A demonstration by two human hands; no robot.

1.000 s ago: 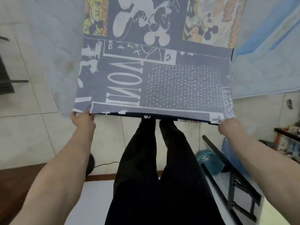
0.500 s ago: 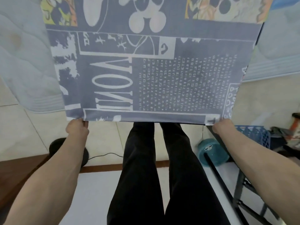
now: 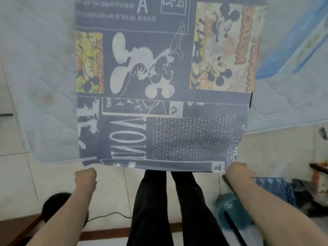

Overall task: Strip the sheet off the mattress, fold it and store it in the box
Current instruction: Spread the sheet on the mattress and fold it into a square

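Note:
The sheet point(image 3: 159, 107), dark blue with cartoon mouse prints and white lettering, is stretched out flat in front of me over the pale quilted mattress point(image 3: 39, 82). My left hand point(image 3: 86, 177) is a closed fist at the near left corner of the hem. At the near right corner, my right hand point(image 3: 237, 170) grips the hem. A blue latticed plastic box point(image 3: 276, 189) stands on the floor at the lower right, beside my right forearm.
My legs in black trousers point(image 3: 154, 210) stand on pale floor tiles. A round black object point(image 3: 53, 204) with a cable lies at the lower left. A teal round object point(image 3: 229, 214) and a black metal frame point(image 3: 234, 229) sit at the lower right, with clutter beyond.
Both hands sit lower in the view than before. More of the sheet's length shows, up to the white lettering at its far end.

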